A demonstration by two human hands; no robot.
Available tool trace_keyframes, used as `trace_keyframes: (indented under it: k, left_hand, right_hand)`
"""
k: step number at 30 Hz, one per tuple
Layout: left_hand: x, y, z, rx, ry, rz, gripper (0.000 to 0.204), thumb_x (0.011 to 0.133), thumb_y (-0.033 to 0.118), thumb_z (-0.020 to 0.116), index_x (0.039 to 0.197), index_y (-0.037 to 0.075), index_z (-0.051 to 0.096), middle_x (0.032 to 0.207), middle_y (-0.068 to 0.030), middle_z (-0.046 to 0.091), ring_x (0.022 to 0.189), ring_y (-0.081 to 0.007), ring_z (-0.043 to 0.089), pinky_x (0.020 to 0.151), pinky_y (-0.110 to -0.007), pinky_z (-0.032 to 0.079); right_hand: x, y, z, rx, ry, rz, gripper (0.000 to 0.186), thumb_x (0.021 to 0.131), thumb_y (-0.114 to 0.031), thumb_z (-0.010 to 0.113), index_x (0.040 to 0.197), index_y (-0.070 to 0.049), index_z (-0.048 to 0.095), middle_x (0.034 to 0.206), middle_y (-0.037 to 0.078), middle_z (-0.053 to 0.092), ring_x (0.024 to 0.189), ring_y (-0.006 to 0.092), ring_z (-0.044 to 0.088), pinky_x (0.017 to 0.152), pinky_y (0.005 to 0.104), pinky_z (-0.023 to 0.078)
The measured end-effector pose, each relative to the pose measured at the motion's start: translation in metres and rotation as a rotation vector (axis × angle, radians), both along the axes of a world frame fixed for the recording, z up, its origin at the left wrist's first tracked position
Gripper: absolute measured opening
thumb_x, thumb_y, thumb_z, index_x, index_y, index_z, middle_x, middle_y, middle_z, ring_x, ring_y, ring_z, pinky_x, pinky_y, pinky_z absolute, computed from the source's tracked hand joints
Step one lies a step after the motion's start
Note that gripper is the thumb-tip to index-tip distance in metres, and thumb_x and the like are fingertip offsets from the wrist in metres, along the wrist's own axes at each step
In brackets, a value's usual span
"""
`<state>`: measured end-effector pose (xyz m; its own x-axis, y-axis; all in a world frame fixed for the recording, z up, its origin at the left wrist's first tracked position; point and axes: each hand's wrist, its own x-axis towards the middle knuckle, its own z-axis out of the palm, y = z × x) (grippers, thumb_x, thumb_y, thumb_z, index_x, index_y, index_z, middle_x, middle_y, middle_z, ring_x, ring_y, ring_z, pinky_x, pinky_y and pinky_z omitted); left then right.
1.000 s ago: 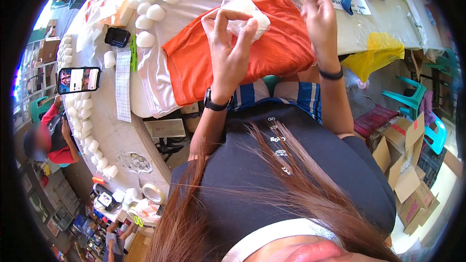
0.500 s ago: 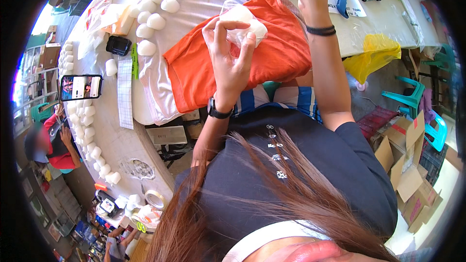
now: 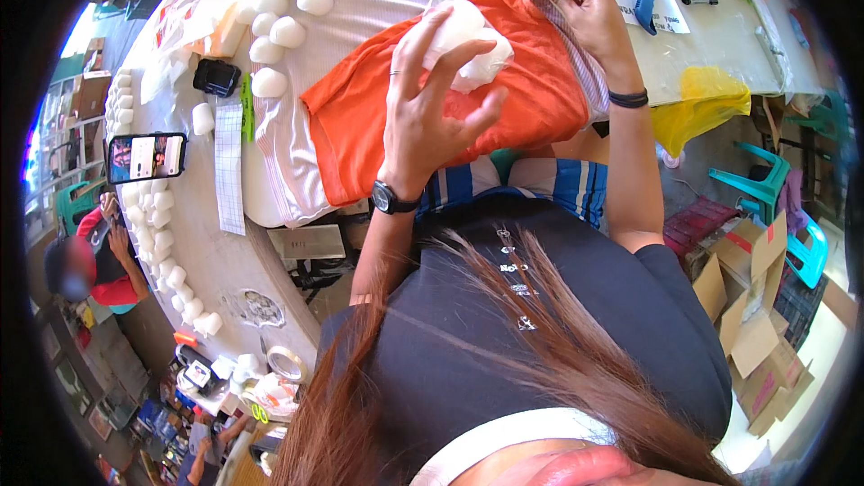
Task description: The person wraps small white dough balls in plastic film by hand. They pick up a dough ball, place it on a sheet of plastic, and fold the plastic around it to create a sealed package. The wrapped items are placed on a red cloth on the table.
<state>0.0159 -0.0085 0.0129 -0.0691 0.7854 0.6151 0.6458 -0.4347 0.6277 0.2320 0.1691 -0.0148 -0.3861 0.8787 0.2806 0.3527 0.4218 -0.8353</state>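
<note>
- Head view: a white wad (image 3: 468, 40) is held on the orange cloth (image 3: 432, 117) by the left hand (image 3: 432, 108), its grip half spread, fingertips curled over the wad.
- The cloth's far edge is pinched by the right hand (image 3: 585, 9), its grip pressed together.
- Risk, as judged: with so loose a hold, the wad could be slipped off the cloth, which overhangs the worktop (image 3: 216, 243).
- The cloth could be dragged askew by an uneven pull.
</note>
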Motion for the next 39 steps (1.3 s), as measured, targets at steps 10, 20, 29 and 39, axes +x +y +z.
trace_keyframes:
  k: [10, 20, 29, 39]
  left_hand:
    - [0.0, 0.008, -0.001, 0.085, 0.006, -0.043, 0.072, 0.069, 0.005, 0.081, 0.136, 0.022, 0.06, 0.132, -0.0072, 0.058, 0.122, -0.0366, 0.053, 0.105, -0.052, 0.047]
    - [-0.007, 0.002, 0.007, -0.046, 0.102, -0.036, 0.055, 0.071, 0.004, 0.083, 0.122, 0.023, 0.074, 0.132, -0.0055, 0.054, 0.122, -0.0272, 0.057, 0.098, -0.043, 0.056]
    - [-0.02, -0.004, 0.002, 0.016, 0.286, -0.086, 0.05, 0.07, 0.019, 0.082, 0.118, 0.021, 0.07, 0.127, -0.0067, 0.062, 0.128, -0.0318, 0.053, 0.11, -0.05, 0.042]
    - [0.03, 0.012, -0.016, 0.205, -0.275, 0.157, 0.051, 0.073, 0.012, 0.088, 0.112, 0.013, 0.055, 0.129, -0.0168, 0.047, 0.132, -0.0431, 0.045, 0.107, -0.054, 0.042]
  right_hand:
    - [-0.022, -0.119, 0.074, -0.276, 0.325, 0.155, 0.02, 0.104, -0.019, 0.063, 0.097, 0.0, 0.068, 0.085, 0.0, 0.065, 0.085, 0.0052, 0.057, 0.079, 0.0227, 0.047]
    - [-0.035, -0.139, 0.042, -0.452, 0.32, 0.159, 0.024, 0.103, -0.024, 0.066, 0.099, -0.001, 0.068, 0.088, 0.0, 0.065, 0.082, 0.005, 0.054, 0.073, 0.0228, 0.045]
    - [-0.048, -0.136, -0.016, 0.104, -0.28, -0.09, 0.038, 0.1, -0.037, 0.057, 0.111, -0.002, 0.07, 0.124, 0.025, 0.067, 0.115, 0.0404, 0.065, 0.093, 0.0477, 0.054]
    - [-0.034, -0.121, 0.028, -0.034, -0.119, 0.172, 0.022, 0.092, -0.013, 0.065, 0.111, -0.003, 0.064, 0.108, 0.013, 0.064, 0.096, 0.0331, 0.061, 0.082, 0.0438, 0.05]
